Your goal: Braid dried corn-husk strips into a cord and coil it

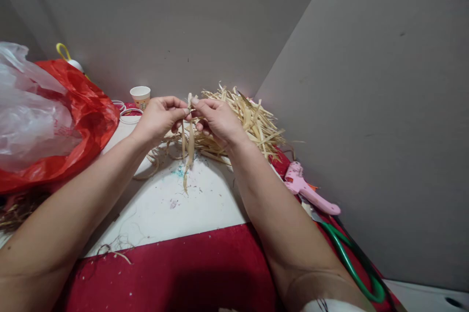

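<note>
Pale, flat straw-like strips (pixel 191 143) hang down from between my two hands, their ends dangling over a white board (pixel 205 199). My left hand (pixel 163 115) pinches the strips near their top. From the other side, my right hand (pixel 216 119) closes thumb and forefinger on the same strips, close to the left fingertips. Behind and right of my hands lies a big loose pile of dry straw-coloured strips (pixel 256 119). A thin plaited cord (pixel 152 167) rests on the board below my left hand, partly hidden by it.
Red and clear plastic bags (pixel 95 121) fill the left side. A paper cup (pixel 140 96) and white rings (pixel 131 116) stand at the back. To the right lie a pink glue gun (pixel 308 189) and green-handled scissors (pixel 346 258). Grey walls (pixel 176 23) enclose the red-covered table (pixel 164 273).
</note>
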Available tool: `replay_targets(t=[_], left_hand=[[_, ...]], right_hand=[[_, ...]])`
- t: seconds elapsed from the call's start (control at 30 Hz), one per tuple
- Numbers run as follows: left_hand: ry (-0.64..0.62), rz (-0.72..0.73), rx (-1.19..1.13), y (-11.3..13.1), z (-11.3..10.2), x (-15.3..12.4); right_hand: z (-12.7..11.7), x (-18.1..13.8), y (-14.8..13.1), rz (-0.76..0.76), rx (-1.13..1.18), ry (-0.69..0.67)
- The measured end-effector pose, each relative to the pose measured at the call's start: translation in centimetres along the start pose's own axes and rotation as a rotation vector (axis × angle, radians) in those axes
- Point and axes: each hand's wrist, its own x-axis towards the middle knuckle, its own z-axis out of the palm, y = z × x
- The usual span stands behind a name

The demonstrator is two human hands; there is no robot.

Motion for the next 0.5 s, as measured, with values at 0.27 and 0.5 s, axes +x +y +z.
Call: replay_targets(t=[0.27,0.5], left_hand=[[-0.059,-0.083,0.020,0.6,-0.9,0.2],[-0.127,-0.146,0.047,1.2,-1.1,0.1]], right_hand=[[-0.3,-0.5,-0.7,0.106,-0.025,-0.167],[-1.8,-0.4,-0.5,0.128,-0.084,-0.378]])
